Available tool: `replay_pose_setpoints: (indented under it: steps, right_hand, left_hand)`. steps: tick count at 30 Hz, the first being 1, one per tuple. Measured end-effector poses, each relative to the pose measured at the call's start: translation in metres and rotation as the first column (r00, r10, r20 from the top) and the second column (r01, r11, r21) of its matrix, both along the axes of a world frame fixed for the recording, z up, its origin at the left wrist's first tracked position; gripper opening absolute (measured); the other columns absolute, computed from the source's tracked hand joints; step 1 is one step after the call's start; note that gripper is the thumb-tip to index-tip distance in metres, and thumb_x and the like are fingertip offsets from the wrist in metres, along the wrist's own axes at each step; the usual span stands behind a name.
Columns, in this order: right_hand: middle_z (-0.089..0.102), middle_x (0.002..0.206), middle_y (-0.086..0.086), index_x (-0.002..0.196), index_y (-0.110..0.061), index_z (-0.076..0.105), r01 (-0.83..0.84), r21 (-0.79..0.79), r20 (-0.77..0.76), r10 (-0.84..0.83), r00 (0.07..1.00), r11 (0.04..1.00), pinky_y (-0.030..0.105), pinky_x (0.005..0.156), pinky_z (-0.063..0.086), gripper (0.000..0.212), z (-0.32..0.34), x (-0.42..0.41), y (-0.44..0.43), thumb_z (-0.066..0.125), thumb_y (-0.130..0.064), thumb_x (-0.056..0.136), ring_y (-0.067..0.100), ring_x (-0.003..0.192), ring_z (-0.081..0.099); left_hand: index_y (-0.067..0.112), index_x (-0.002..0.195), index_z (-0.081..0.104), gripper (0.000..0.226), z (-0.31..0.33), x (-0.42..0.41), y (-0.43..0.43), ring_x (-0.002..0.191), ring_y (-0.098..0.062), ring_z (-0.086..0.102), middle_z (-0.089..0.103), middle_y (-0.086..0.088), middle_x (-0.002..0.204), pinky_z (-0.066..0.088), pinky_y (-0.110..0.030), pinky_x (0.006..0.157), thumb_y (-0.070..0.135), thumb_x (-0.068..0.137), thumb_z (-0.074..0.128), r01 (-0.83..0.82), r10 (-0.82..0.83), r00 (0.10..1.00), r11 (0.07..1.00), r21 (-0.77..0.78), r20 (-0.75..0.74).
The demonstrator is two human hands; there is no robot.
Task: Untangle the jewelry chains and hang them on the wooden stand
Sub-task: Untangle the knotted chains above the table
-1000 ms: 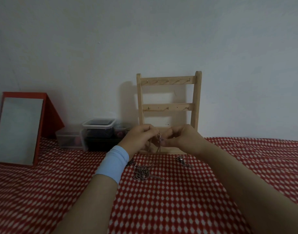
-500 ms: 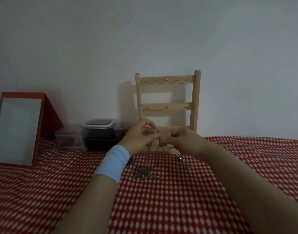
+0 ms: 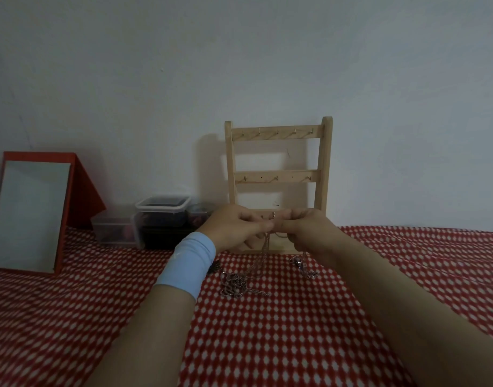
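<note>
Pale wood makes up the stand (image 3: 277, 175): two upright posts joined by flat cross-rails studded with small metal hooks, set at the back of the red-and-white checked cloth (image 3: 295, 344). In front of its base the left hand (image 3: 237, 230) and right hand (image 3: 309, 230) meet thumb to thumb, fingers curled in, pinching a thin silvery chain (image 3: 265, 247) between them. It hangs straight down from the pinch, long axis vertical, trailing towards a knotted heap (image 3: 234, 284) of links on the cloth. A smaller clump (image 3: 302, 268) lies to the right, by the right wrist. A soft blue wristband (image 3: 186, 263) wraps the left wrist. Off to the left stand a red-framed panel (image 3: 30, 213) and clear plastic tubs (image 3: 163, 208).
</note>
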State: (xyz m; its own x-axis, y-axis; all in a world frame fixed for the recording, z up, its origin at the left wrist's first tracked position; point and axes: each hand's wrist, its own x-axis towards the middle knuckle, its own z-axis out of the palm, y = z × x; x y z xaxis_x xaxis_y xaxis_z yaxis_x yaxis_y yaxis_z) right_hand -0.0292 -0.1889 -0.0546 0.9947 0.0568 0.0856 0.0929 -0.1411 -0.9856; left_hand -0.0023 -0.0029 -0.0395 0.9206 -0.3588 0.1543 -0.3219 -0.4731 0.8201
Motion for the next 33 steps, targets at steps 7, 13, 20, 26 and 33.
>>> replay_pose_setpoints:
  steps: [7, 13, 20, 26, 33]
  right_hand:
    - [0.075, 0.089, 0.008, 0.098, -0.008, 0.068, -0.037, -0.012, -0.092, 0.036, 0.995, 0.999, 0.024, 0.045, 0.028, 0.012, 0.001, 0.002, 0.000, 0.060, -0.018, 0.096, 0.011, 0.050, 0.045]
    - [0.079, 0.090, 0.008, 0.097, -0.004, 0.067, -0.050, -0.344, -0.143, 0.000, 0.990, 0.937, 0.035, 0.062, 0.056, 0.034, 0.005, -0.001, 0.001, 0.047, -0.029, 0.104, 0.026, 0.072, 0.070]
    - [0.079, 0.092, -0.006, 0.101, -0.018, 0.077, 0.001, -0.349, 0.138, 0.050, 0.989, 0.937, 0.015, 0.067, 0.051, 0.025, 0.016, -0.008, 0.009, 0.064, -0.039, 0.098, 0.006, 0.083, 0.074]
    - [0.073, 0.079, -0.002, 0.087, -0.015, 0.075, -0.064, -0.173, 0.112, 0.084, 0.990, 0.983, 0.027, 0.077, 0.054, 0.016, 0.010, -0.003, 0.003, 0.067, -0.023, 0.098, 0.007, 0.069, 0.063]
    - [0.051, 0.067, -0.004, 0.116, 0.000, 0.067, -0.198, 0.023, 0.018, 0.197, 0.980, 0.980, 0.048, 0.096, 0.057, 0.027, 0.004, 0.002, 0.005, 0.052, -0.020, 0.106, 0.012, 0.064, 0.052]
  left_hand:
    - [0.022, 0.094, 0.069, 0.011, 0.001, 0.001, 0.000, 0.067, -0.018, 0.068, 0.076, 0.006, 0.078, 0.060, -0.042, 0.074, 0.018, 0.095, 0.058, -0.101, 0.103, 0.995, 0.989, -0.109, 0.011]
    - [0.019, 0.097, 0.067, 0.013, 0.004, 0.000, 0.006, 0.076, -0.016, 0.063, 0.064, -0.003, 0.089, 0.062, -0.046, 0.072, 0.017, 0.098, 0.054, -0.093, 0.091, 0.996, 0.980, -0.176, -0.018]
    - [0.016, 0.107, 0.068, 0.015, 0.004, -0.002, 0.003, 0.068, -0.010, 0.061, 0.069, -0.003, 0.087, 0.062, -0.038, 0.067, 0.011, 0.097, 0.058, 0.032, -0.032, 0.999, 0.988, -0.152, 0.005]
    - [0.021, 0.110, 0.065, 0.014, 0.001, 0.002, 0.009, 0.057, -0.011, 0.057, 0.063, 0.000, 0.071, 0.055, -0.032, 0.060, 0.020, 0.099, 0.056, 0.066, -0.074, 0.997, 0.975, -0.211, -0.031]
    - [0.011, 0.117, 0.060, 0.024, -0.002, 0.000, 0.010, 0.046, -0.005, 0.036, 0.050, 0.007, 0.060, 0.040, -0.022, 0.050, 0.020, 0.104, 0.042, 0.105, -0.251, 0.921, 0.895, -0.433, -0.296]
